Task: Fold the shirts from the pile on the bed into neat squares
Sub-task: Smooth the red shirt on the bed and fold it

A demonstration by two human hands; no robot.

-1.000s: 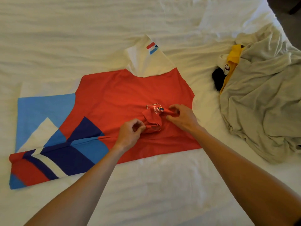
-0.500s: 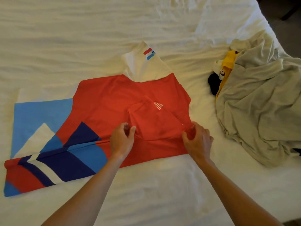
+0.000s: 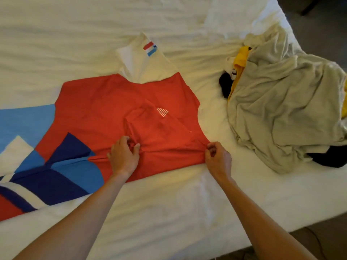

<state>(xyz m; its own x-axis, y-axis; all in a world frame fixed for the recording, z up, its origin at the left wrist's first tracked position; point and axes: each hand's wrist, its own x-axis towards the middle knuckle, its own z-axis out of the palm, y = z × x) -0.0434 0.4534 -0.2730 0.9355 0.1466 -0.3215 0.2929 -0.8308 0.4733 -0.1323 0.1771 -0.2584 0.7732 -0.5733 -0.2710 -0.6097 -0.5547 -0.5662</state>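
Observation:
A red shirt [image 3: 105, 102] with blue, navy and white panels lies spread flat across the bed, its white sleeve [image 3: 146, 62] pointing away from me. A red sleeve flap [image 3: 161, 126] is folded inward over the chest. My left hand [image 3: 124, 156] pinches the red cloth at the flap's near left corner. My right hand [image 3: 217, 158] grips the shirt's right edge at the flap's other end. A pile of shirts [image 3: 285, 107] lies at the right, a grey-beige one on top of yellow and black ones.
The white bed sheet [image 3: 169, 212] is wrinkled around the shirt. The bed's near edge and right corner show dark floor [image 3: 319, 239] beyond. The bed's far part carries only the creased sheet.
The bunched red sleeve has been spread into a flat flap over the chest. My right hand moved right and toward me to the shirt's edge; my left hand shifted slightly toward me.

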